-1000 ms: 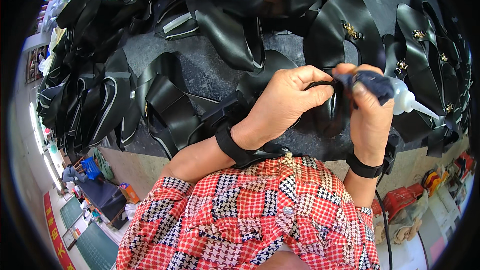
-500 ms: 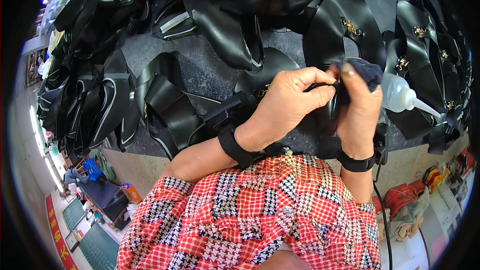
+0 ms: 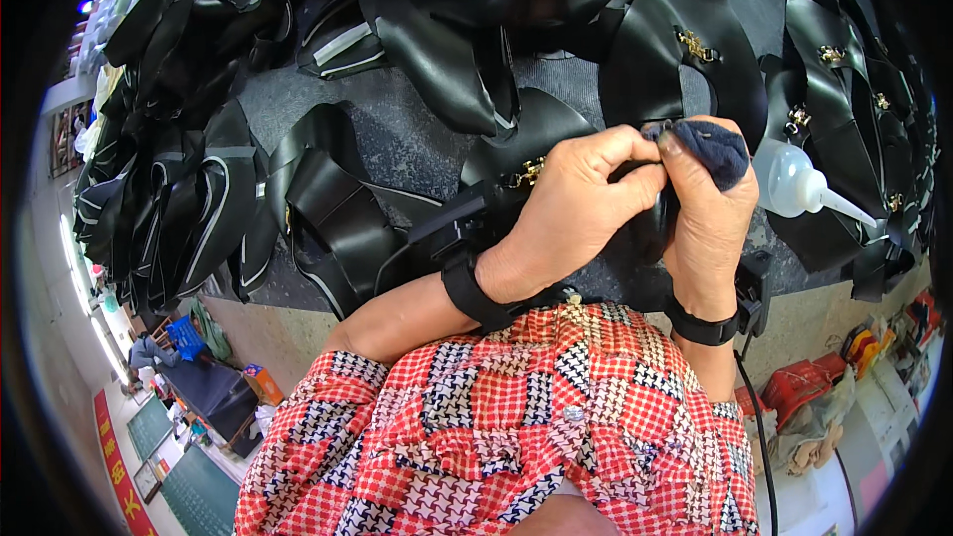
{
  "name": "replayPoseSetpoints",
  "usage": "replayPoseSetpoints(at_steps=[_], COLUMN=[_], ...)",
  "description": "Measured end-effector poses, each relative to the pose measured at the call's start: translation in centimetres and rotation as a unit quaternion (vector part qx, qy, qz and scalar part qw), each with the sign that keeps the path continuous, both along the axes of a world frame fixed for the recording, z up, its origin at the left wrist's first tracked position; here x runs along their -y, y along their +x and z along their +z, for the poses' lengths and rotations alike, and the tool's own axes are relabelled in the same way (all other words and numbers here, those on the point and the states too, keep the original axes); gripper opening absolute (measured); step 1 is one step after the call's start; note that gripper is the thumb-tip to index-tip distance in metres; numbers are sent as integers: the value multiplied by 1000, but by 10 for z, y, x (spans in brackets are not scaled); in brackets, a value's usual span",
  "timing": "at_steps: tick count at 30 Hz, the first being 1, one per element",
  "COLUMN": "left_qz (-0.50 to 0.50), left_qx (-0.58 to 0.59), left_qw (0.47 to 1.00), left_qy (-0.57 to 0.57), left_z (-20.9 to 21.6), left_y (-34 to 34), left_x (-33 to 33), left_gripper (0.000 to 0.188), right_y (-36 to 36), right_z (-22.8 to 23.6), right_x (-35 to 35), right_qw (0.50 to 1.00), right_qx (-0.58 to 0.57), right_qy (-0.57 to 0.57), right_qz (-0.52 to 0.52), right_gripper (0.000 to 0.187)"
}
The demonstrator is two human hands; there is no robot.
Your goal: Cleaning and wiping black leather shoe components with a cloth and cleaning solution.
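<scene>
My left hand [image 3: 581, 213] is closed, thumb and forefinger pinching the edge of a black leather piece [image 3: 650, 233] held upright close to me. My right hand [image 3: 710, 228] is closed around a dark cloth [image 3: 719, 152], its thumb pressed against the same leather edge beside my left fingertips. Most of that leather piece is hidden by the hands. Just beyond them lies a curved black leather shoe upper [image 3: 735, 60] with a gold metal ornament [image 3: 695, 46]. To the right of my right hand, a translucent squeeze bottle [image 3: 791, 179] lies on its side, its nozzle pointing right.
Overlapping black leather uppers [image 3: 199, 208] with pale edges crowd the left of the dark table [image 3: 417, 154]. More uppers with gold ornaments [image 3: 832, 55] are stacked at the right. A black cable [image 3: 762, 437] hangs beside my right arm.
My right hand has turned, and the cloth has swung slightly left and lower. Both hands stay together at the leather edge; my left wrist has shifted a little right.
</scene>
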State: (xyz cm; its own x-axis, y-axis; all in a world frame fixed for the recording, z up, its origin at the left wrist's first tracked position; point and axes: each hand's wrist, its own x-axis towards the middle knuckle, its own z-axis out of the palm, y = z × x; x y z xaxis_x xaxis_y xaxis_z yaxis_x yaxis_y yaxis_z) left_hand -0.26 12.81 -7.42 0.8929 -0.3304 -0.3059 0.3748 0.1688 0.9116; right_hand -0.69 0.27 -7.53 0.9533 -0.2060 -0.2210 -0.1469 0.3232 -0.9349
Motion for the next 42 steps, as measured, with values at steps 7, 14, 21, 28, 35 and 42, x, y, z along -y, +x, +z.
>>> replayPoseSetpoints(at_steps=[7, 14, 21, 28, 35, 42], left_qz=[3, -1, 5, 3, 18, 28], left_qx=[-44, -27, 19, -3, -15, 62], left_qw=[995, 999, 1000, 998, 995, 995], left_qy=[-86, -30, -22, -70, -98, 71], left_z=[0, -4, -3, 5, 2, 5], left_y=[6, 5, 4, 6, 6, 2], left_x=[-4, -3, 5, 2, -1, 5], left_gripper=[14, 13, 13, 16, 13, 13], right_y=[8, 1, 4, 7, -2, 2], right_z=[-4, 3, 1, 4, 5, 3], right_x=[5, 6, -5, 7, 0, -4], right_qw=[981, 996, 999, 976, 997, 999], right_qx=[-33, 14, -1, -25, 33, -24], right_qy=[186, 52, 32, 206, 61, -3], right_qz=[-44, 67, -26, -63, 21, -42], right_gripper=[12, 21, 16, 10, 24, 18])
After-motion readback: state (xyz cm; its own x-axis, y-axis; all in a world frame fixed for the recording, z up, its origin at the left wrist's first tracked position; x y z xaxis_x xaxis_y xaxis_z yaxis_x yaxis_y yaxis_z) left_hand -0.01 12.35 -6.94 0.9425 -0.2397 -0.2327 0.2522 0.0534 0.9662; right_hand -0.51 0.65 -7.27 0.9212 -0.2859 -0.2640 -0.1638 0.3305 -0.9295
